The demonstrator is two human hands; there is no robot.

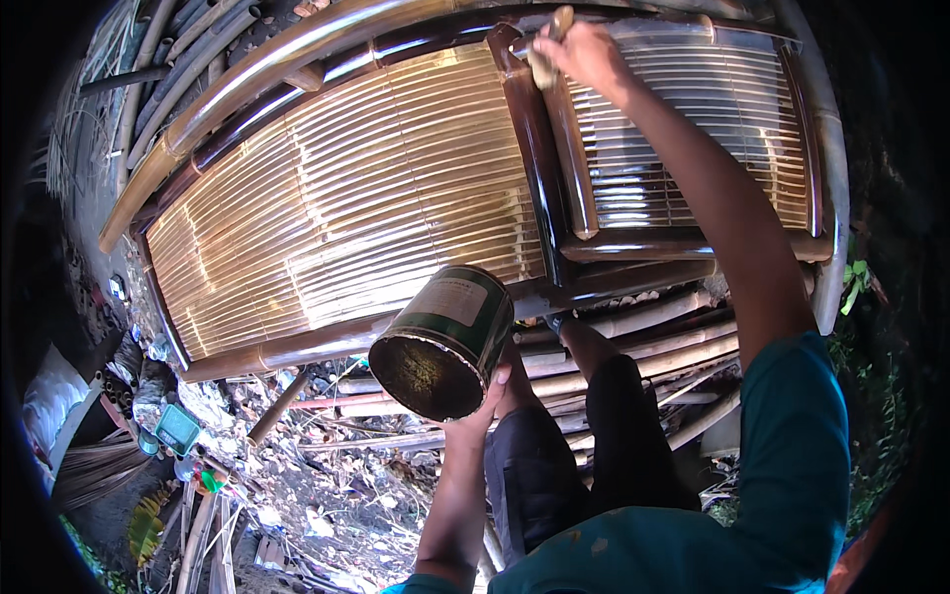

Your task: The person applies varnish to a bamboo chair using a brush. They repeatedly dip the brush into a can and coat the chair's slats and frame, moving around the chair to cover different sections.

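Observation:
My left hand is wrapped round the lower side of a green metal paint can, which tilts with its stained open mouth toward the lower left. Stretched far out at the top, my right hand grips a paintbrush by its wooden handle. The bristles are at the upper end of a bamboo post in a slatted bamboo bench. Glossy dark brown poles frame the bench, and its slats shine in the sunlight. Some of my right fingers are hidden behind the hand.
Long bamboo poles lie under and beside the bench, near my legs. More poles are stacked at the far left. A green plastic basket sits among litter and dry leaves at the lower left. Green plants grow along the right side.

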